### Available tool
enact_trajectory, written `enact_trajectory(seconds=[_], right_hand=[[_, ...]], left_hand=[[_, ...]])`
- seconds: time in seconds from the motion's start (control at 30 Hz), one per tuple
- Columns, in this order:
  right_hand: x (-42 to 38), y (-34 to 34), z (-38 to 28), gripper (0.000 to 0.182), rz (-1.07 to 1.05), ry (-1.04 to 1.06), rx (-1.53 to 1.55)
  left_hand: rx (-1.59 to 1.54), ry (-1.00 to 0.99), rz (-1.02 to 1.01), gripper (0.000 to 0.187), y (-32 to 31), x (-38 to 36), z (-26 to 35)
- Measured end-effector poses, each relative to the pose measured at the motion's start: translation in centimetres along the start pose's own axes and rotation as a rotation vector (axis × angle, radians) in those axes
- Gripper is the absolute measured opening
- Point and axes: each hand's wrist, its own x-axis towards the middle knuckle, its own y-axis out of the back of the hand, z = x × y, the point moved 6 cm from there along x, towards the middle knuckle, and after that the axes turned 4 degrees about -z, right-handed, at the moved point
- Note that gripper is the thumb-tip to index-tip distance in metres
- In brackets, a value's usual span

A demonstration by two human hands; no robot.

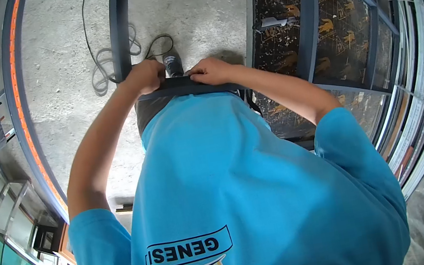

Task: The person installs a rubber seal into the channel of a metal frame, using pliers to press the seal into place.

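Observation:
A dark grey bar (178, 85) lies crosswise in front of my waist, at the hem of the blue shirt (215, 149). My left hand (146, 76) is closed at the bar's left part, beside a long dark upright bar (119, 26); its fingers curl inward, and what they hold is hidden. My right hand (209, 71) grips the dark grey bar from the right, with the thumb and fingers pressed on its edge. A shoe (173, 65) shows on the floor between the two hands.
Thin cable (105, 72) loops on the concrete floor (58, 63). An orange-edged strip (18, 93) runs down the left. Dark metal framing (311, 18) over printed black boards (339, 30) stands at the right, beside stacked long profiles (414, 91). Glass-panelled racks (17, 252) are at lower left.

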Motion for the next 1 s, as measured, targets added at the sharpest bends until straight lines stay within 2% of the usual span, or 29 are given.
enact_trajectory(seconds=[0.03, 0.1, 0.17, 0.23, 0.3, 0.33, 0.37, 0.43, 0.47, 0.5, 0.57, 0.63, 0.7, 0.73, 0.8, 0.9, 0.97, 1.0], right_hand=[[1.2, -0.1, -0.4, 0.033, 0.007, 0.006, 0.007], [3.8, -1.4, -1.8, 0.032, -0.038, 0.096, -0.176], [6.2, -2.6, -3.0, 0.032, -0.011, 0.079, -0.159], [6.2, -2.7, -3.1, 0.033, 0.032, 0.123, -0.092], [3.9, -1.9, -1.9, 0.032, 0.007, 0.043, -0.022], [2.0, -0.6, -1.6, 0.032, -0.061, 0.013, -0.101], [0.0, 0.6, -0.1, 0.032, -0.043, -0.018, -0.099], [-4.3, 2.3, 1.4, 0.03, -0.026, 0.112, -0.191], [-6.2, 3.1, 2.6, 0.031, -0.045, 0.047, -0.193], [-7.0, 3.6, 3.1, 0.031, -0.038, 0.035, -0.189], [-7.9, 4.4, 2.7, 0.022, 0.01, 0.144, -0.323], [-7.0, 3.6, 1.9, 0.02, 0.007, 0.132, -0.373], [-5.6, 3.3, 1.0, 0.021, 0.111, 0.221, -0.292], [-5.7, 3.5, 0.7, 0.025, 0.016, 0.117, -0.35], [-6.5, 3.7, 2.3, 0.026, 0.024, 0.123, -0.455], [-9.1, 4.7, 3.3, 0.027, -0.059, 0.072, -0.662], [-10.2, 5.5, 3.0, 0.027, -0.018, 0.116, -0.685], [-9.7, 5.5, 3.4, 0.027, -0.061, 0.004, -0.511]], left_hand=[[-0.022, -0.053, 0.043, 0.015, 0.1, -0.1, 0.1], [-0.04, -0.115, 0.066, 0.014, 0.2, -0.4, 0.6], [-0.076, -0.016, 0.093, 0.013, 0.8, -0.9, 0.5], [-0.094, 0.022, 0.024, 0.018, 0.7, -0.8, -0.3], [-0.014, 0.019, 0.02, 0.014, 1.2, -1.0, 0.8], [-0.023, 0.024, 0.005, 0.014, 1.5, -1.0, 1.1], [-0.032, 0.033, -0.011, 0.014, 1.5, -1.0, 1.2], [-0.132, -0.008, 0.029, 0.011, 1.2, -0.9, 1.3], [-0.185, 0.008, -0.004, 0.011, 0.9, -0.7, 1.5], [-0.182, -0.004, -0.012, 0.011, 0.5, 0.0, 2.0], [-0.313, -0.048, 0.037, 0.013, -0.4, 1.4, 3.3], [-0.355, -0.144, 0.108, 0.016, -1.9, 3.5, 5.3], [-0.276, -0.194, 0.122, 0.017, -1.7, 4.5, 8.7], [-0.249, -0.211, 0.105, 0.017, -2.1, 5.2, 9.2], [-0.211, -0.187, 0.085, 0.017, -1.5, 5.2, 9.8], [-0.073, -0.074, 0.009, 0.016, -0.5, 4.0, 6.9], [0.228, -0.118, -0.023, 0.013, 0.7, 1.8, 4.2], [0.234, -0.065, -0.013, 0.011, 1.3, 0.6, 2.8]])
